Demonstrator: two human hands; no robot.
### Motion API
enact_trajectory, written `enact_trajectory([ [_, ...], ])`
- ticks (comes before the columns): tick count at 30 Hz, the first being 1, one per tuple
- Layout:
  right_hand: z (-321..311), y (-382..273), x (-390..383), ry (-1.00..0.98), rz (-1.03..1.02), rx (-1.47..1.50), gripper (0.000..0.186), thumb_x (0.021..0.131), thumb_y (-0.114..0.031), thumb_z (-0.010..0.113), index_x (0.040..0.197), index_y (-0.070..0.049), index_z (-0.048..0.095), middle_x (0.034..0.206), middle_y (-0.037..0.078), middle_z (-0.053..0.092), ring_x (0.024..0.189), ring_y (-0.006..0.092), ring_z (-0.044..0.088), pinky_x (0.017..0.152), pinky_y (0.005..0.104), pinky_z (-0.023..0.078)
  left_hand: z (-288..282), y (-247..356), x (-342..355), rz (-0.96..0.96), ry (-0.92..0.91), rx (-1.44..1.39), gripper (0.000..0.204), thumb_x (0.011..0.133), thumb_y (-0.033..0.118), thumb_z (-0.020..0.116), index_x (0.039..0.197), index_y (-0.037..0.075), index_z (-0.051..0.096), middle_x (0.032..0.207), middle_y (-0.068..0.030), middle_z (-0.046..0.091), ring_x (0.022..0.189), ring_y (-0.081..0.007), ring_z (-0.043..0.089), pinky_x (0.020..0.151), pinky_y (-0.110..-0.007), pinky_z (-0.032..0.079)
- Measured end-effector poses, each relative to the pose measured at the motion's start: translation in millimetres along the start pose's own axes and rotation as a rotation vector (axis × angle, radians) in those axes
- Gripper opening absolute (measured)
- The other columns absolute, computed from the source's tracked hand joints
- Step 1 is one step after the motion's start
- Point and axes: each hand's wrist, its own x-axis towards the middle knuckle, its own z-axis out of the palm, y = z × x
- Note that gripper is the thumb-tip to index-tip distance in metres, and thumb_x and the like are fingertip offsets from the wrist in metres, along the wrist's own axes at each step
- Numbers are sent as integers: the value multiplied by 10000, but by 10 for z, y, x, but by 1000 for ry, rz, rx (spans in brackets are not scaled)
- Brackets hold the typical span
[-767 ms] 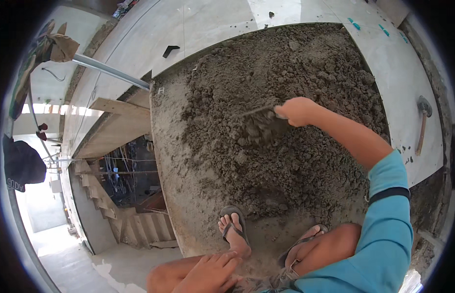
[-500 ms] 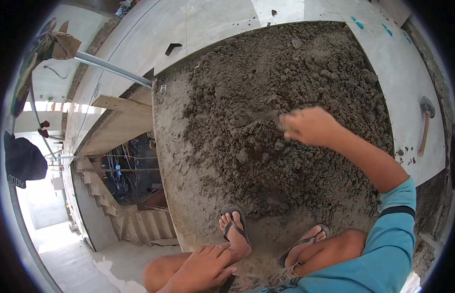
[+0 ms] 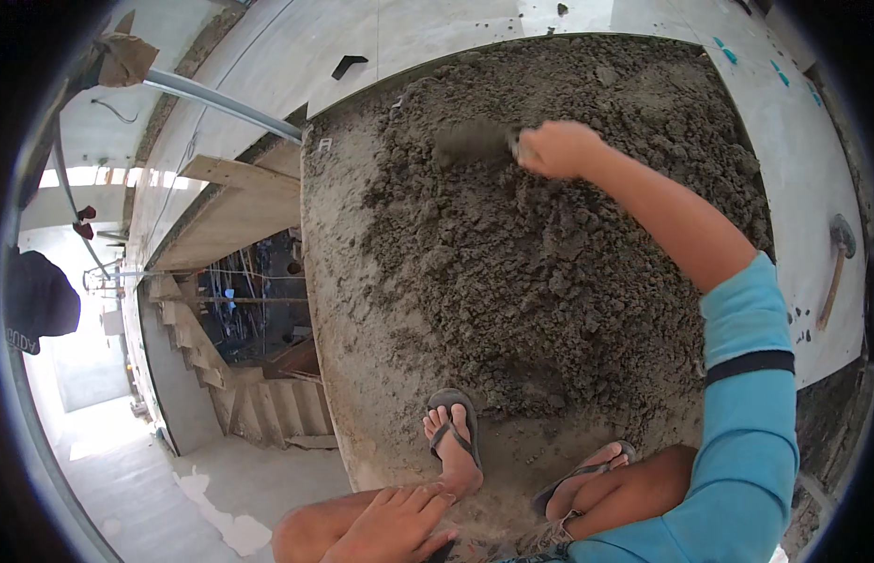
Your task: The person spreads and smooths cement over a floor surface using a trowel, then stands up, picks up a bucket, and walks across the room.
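Observation:
My right hand (image 3: 559, 150) is closed round the handle of a trowel (image 3: 476, 143), whose grey, motion-blurred blade points left over the mortar. Dark, crumbly, damp mortar (image 3: 559, 281) lies in a thick bed in front of my feet, lumpy in the middle and thinner along its left side. My left hand (image 3: 399, 527) rests flat on my left knee with fingers stretched out and nothing in it. I cannot tell whether the blade touches the mortar.
Left of the bed, the floor edge drops to a stairwell with wooden steps (image 3: 277, 413). A metal pole (image 3: 221, 105) slants in there. Pale tiles (image 3: 437, 28) border the far side. A mallet (image 3: 836, 267) lies on the right tiles; a black angled piece (image 3: 348, 66) lies far left.
My right hand has moved away from me and slightly left with the trowel, over the farther part of the mortar. The left hand stays on the knee. The view has shifted slightly.

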Motion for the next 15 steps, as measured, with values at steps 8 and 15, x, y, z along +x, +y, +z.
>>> enact_trajectory([
  [8,-97,821,761,165,759,1113,503,986,-369,488,1264,48,451,889,217,586,693,288,571,569,407,471,-59,79,-112,-100,-11,-109,474,908,254,540,1313,19,464,1317,-214,481,1193,-386,471,1011,-472,369],
  [15,102,-183,834,-348,497,1238,503,1007,-377,427,1326,12,434,957,141,579,672,194,527,540,346,457,6,-39,-58,-60,-20,-98,484,913,287,545,1305,15,467,1316,-204,478,1202,-369,474,1005,-462,378],
])
